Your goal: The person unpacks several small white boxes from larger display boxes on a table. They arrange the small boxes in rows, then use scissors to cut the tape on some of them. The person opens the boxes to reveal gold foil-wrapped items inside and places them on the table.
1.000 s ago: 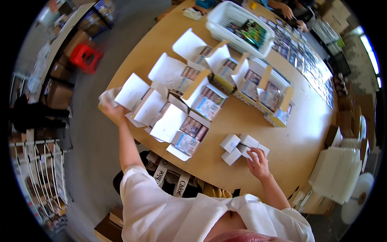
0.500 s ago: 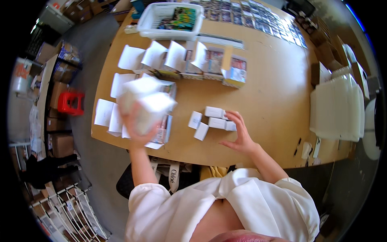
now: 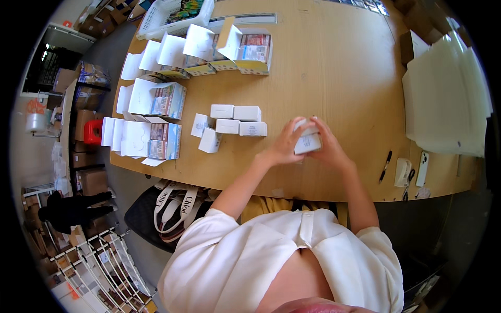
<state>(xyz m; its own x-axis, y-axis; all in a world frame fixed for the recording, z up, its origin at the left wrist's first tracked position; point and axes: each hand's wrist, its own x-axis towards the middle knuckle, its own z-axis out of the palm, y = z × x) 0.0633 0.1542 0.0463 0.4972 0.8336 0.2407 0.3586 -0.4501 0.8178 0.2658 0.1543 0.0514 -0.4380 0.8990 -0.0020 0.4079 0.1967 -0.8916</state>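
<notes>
Between my left hand [image 3: 284, 143] and my right hand [image 3: 330, 146] are small white boxes [image 3: 308, 144], seemingly two, one behind the other. Fingers of both hands close around their sides, just above or on the table. To their left lies a loose group of several matching white boxes [image 3: 227, 126], some set at an angle. Farther left stand larger cartons [image 3: 169, 100] with white lids flipped up and upright packs of colourful cards or packets inside. A row of such open cartons [image 3: 254, 51] runs along the back.
A white plastic basket [image 3: 151, 27] with green packets is at the far left of the wooden table [image 3: 334, 62]. Near the right front edge lie a black pen [image 3: 385, 166], scissors [image 3: 408, 183] and a white phone [image 3: 422, 168]. Stacked translucent bins [image 3: 443, 99] rise at the right.
My left hand has come from above the open cartons at the left to the middle, bringing white boxes. My right hand has left the small group and now grips them too. The view has shifted.
</notes>
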